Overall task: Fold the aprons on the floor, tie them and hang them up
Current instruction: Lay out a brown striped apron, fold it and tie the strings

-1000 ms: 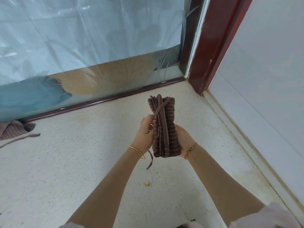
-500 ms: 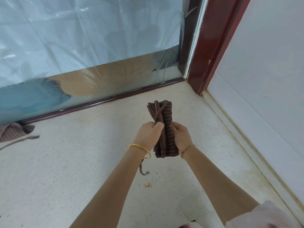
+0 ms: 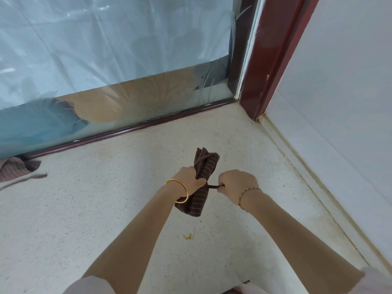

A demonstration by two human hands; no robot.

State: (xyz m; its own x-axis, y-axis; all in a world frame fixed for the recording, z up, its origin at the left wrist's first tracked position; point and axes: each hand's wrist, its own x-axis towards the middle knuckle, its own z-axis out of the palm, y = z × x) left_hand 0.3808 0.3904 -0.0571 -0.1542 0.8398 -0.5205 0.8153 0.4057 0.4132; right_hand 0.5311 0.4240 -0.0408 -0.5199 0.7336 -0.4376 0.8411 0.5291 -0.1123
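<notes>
Two hands on one bundle, and the strap is pulled taut! The left hand (image 3: 189, 180) grips the waist of the folded brown apron with thin pale stripes (image 3: 209, 166), which it holds in the air above the speckled cream floor (image 3: 106, 209) near the centre of view. At three o'clock from the bundle, the right hand (image 3: 235, 182) is fisted around the dark brown fabric strap (image 3: 213, 187), which runs straight and level between the two hands. Another length of strap crosses the top of the bundle diagonally, so the wrapping looks well under way.

By the look of it, the folding of this apron is finished and the tying is in its closing stage. Whether a knot is actually made cannot be told, because the left hand covers that spot. Hanging is not yet done, and no hook or rail shows anywhere in view.

Over at nine o'clock, against the foot of the frosted glass panel with a leaf pattern (image 3: 116, 60), a second brown striped apron (image 3: 14, 169) lies crumpled on the floor with its strap trailing loose. That one looks untouched, so it needs folding, tying and hanging. Call it roughly a third of the way through, going only by the two aprons in sight.
</notes>
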